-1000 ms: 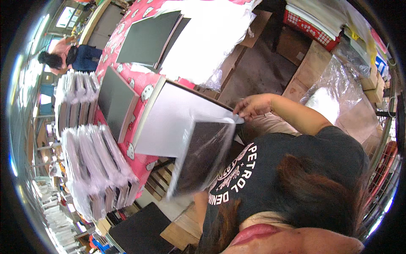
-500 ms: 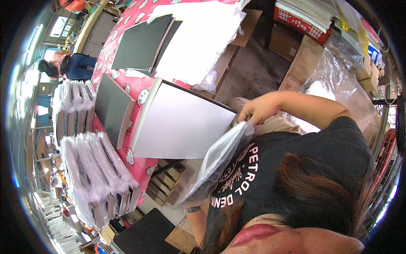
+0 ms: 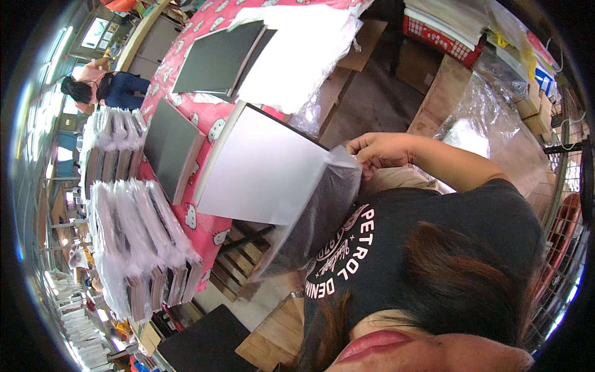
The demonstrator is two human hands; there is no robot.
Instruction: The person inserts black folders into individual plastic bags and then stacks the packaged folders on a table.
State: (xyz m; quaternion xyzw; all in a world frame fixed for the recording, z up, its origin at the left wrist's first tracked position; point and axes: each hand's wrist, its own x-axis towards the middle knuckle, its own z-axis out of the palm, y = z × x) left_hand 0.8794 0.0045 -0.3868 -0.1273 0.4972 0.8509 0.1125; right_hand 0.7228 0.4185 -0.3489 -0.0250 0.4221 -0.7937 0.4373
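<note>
My right hand (image 3: 370, 155) is closed, pinching the upper corner of a clear plastic bag (image 3: 322, 201) that hangs in front of my shirt. The bag's upper edge overlaps the near end of a flat panel with a white face (image 3: 260, 164) and a dark edge, which lies on the table and juts past its side. Of my left arm, only the wrist with a watch (image 3: 297, 294) shows at the lower edge of the bag; the fingers are hidden. Beyond the white panel lies a dark grey panel (image 3: 170, 149), with another dark panel (image 3: 217, 59) farther back.
Stacks of plastic-wrapped panels (image 3: 139, 242) stand at the left beside the pink patterned table cover (image 3: 217, 130). White plastic sheets (image 3: 304, 43) lie at the table's far end. A red basket (image 3: 434, 40) and boxes sit at the right. Another person (image 3: 105, 87) stands far left.
My right hand has shifted slightly, bringing the bag's upper edge over the white panel's near end. The bag now hangs wider and flatter. My left wrist is more hidden.
</note>
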